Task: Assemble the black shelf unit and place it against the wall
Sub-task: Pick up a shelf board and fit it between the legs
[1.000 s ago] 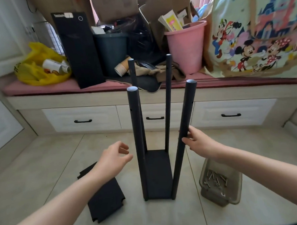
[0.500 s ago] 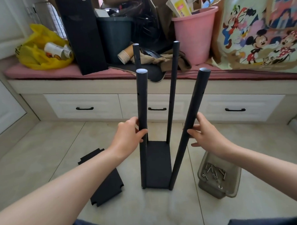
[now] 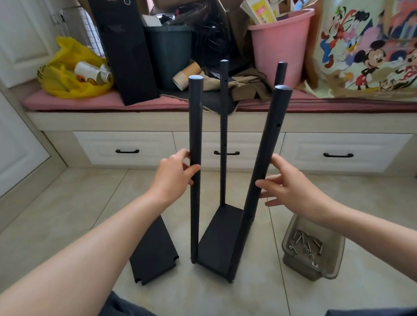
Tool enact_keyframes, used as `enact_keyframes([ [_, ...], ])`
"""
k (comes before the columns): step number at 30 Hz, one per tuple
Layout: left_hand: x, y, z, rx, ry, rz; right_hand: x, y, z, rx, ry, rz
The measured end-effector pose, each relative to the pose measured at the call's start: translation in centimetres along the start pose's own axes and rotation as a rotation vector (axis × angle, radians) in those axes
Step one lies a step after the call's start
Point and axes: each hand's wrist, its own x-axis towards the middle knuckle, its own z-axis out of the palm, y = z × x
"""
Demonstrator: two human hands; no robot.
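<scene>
Gripping front-left pole (image 3: 195,158) now: left hand (image 3: 173,173), free a second ago, curls round it; right hand (image 3: 290,185) open, fingers resting against front-right pole (image 3: 268,155). Frame (image 3: 220,238) likely ready to move.

Rear-R pole (image 3: 282,71) hidden behind front-R pole (image 3: 271,143). Black box (image 3: 124,54) cut off at top edge. Tray (image 3: 303,268) hardware (image 3: 307,245) too small to ID.

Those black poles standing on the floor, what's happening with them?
A person is assembling a black shelf unit, so far four poles rising from a bottom board. The left hand grips the near left pole, and the right hand touches the near right pole, which leans outward. Another shelf board lies flat to the left, and a tray of screws sits to the right.
</scene>
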Motion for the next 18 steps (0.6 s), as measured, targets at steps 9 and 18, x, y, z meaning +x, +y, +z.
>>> enact_keyframes([
  [9,0.6,-1.2,-0.5,-0.137,0.017,-0.059,-0.9,-1.8,2.9,-0.025,-0.12,-0.141],
  [18,1.6,-1.9,-1.0,-0.193,-0.055,-0.18,1.2,-2.4,5.9,-0.049,-0.151,-0.132],
])
